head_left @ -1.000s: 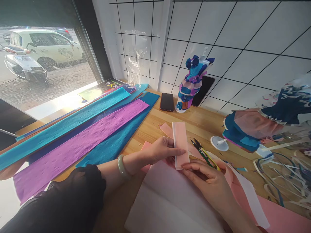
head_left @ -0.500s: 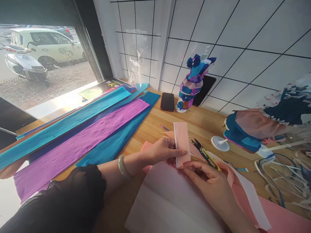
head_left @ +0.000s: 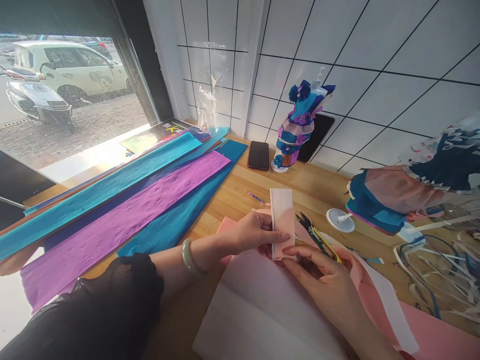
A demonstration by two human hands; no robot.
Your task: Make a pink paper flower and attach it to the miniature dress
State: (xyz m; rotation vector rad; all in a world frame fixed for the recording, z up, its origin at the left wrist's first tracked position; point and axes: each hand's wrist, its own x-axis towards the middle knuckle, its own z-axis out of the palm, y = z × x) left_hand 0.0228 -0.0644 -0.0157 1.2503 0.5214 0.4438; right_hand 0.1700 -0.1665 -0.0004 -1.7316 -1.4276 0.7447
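Note:
A pale pink strip of folded paper stands upright between my two hands, over the middle of the table. My left hand grips its left side, thumb across the front and fingers behind. With thumb and fingertips, my right hand pinches the strip's lower right corner. Just behind that hand lie thread snips with dark blades and yellow-green handles. Under my hands a large white sheet covers the table's near side, with pink paper to its right.
Purple crepe paper and turquoise crepe paper lie in long strips on the left. A phone and a doll form in a crepe dress stand near the tiled wall. Another dressed form lies tipped at right, beside tangled strips.
The pink strip has shifted slightly right and its face looks paler, as if turned a little. Both hands keep their hold on it.

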